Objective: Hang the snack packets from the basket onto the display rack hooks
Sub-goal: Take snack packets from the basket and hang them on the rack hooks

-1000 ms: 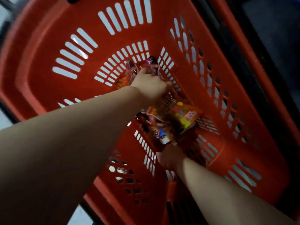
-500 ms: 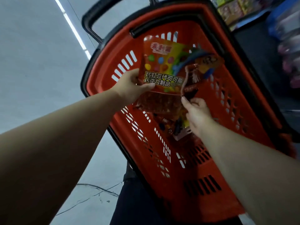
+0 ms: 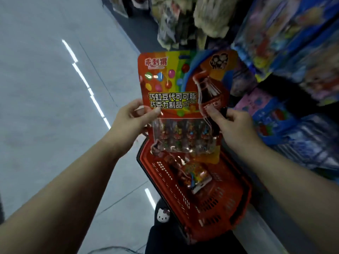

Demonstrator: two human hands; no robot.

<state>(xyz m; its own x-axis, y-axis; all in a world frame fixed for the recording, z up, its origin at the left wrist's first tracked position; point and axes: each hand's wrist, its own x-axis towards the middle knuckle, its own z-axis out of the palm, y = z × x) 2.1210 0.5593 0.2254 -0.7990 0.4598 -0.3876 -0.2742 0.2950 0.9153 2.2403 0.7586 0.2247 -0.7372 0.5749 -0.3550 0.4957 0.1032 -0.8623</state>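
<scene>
I hold two snack packets upright in front of me, above the red basket (image 3: pixel 236 204). My left hand (image 3: pixel 132 120) pinches the left edge of a red and rainbow candy packet (image 3: pixel 168 85) with a clear lower window. My right hand (image 3: pixel 233 123) pinches a cola-bottle-shaped packet (image 3: pixel 211 88) that overlaps the first on its right. A hang slot (image 3: pixel 182 57) shows at the top of the candy packet. More packets (image 3: pixel 194 176) lie in the bottom of the basket. The rack hooks are not visible.
Blurred shelves of colourful packaged goods (image 3: pixel 293 70) fill the right side. Pale hanging goods (image 3: pixel 183 19) are at the top centre. Grey tiled floor (image 3: pixel 55 107) spreads to the left. A dark shoe with a white cat charm (image 3: pixel 163 216) is below the basket.
Both hands rose out of the basket with the two packets. My view swung up from the basket interior toward the shelves on the right.
</scene>
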